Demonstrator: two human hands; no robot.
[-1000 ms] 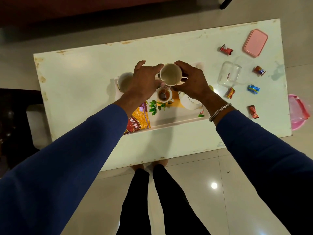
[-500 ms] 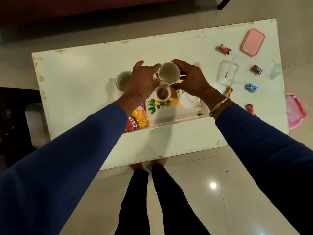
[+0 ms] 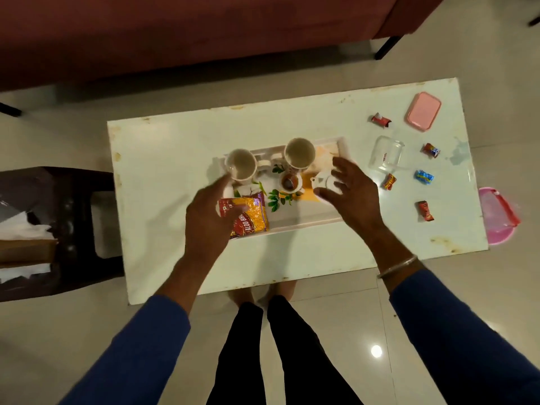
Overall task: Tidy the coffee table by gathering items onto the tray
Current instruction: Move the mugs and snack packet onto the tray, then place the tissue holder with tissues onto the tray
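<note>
A white tray [image 3: 304, 222] with a leaf print sits mid-table. On it stand two cups, one at the left [image 3: 241, 165] and one at the back [image 3: 300, 154], a small cup [image 3: 289, 181], a white teapot [image 3: 324, 184] and a snack packet [image 3: 249, 214]. My left hand [image 3: 209, 213] hovers over the tray's left end above the packet, fingers relaxed and holding nothing. My right hand [image 3: 350, 191] hangs spread over the teapot, empty. Several wrapped candies [image 3: 423, 176] lie on the table to the right.
A clear glass jar [image 3: 385, 154] lies on the white table [image 3: 163, 176] right of the tray, with a pink lid [image 3: 422, 111] at the far right corner. A dark stool [image 3: 58, 229] stands left, a sofa [image 3: 204, 33] behind, and a pink object [image 3: 498, 217] on the floor at right.
Both hands have let go of the back cup, which now stands on the tray, and have drawn back toward me. The camera view has shifted.
</note>
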